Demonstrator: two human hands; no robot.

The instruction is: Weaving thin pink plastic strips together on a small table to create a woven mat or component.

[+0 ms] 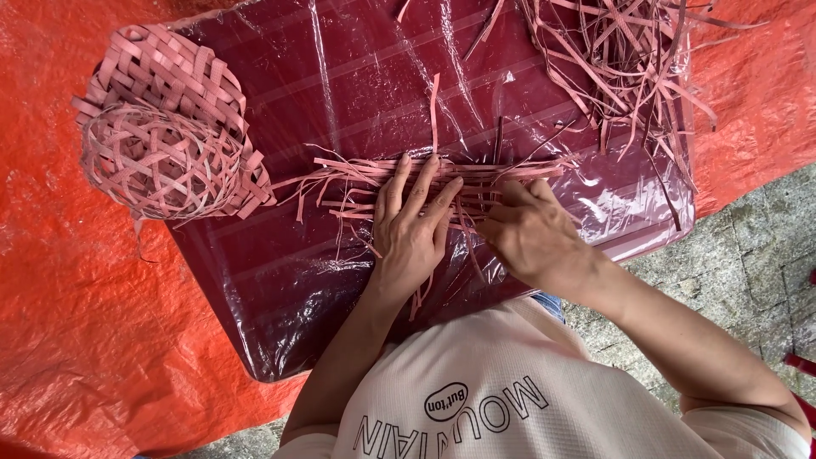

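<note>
Pressing flat strips under both hands at mid-table

Bundle of pink strips (425,183) lies across the middle of the table (280,323), long axis running left–right, roughly parallel to the near edge. Loose ends trail off toward the left edge.

Left hand (414,223): palm down, fingers spread wide and flat on the bundle, pinning it; not closed around anything. Right hand (531,229): just beside the left, fingers curled over the right part of the bundle; whether a strip is pinched between them cannot be told. Both hands sit on the near side of the bundle, so the strips lie directly ahead of the fingertips.

Table top is dark red, covered in clear plastic film. Two woven baskets (166,136), nested at the far-left corner; nothing visible inside. Loose heap of strips (620,59) at the far-right corner. Orange tarpaulin (68,280) under the table.
</note>
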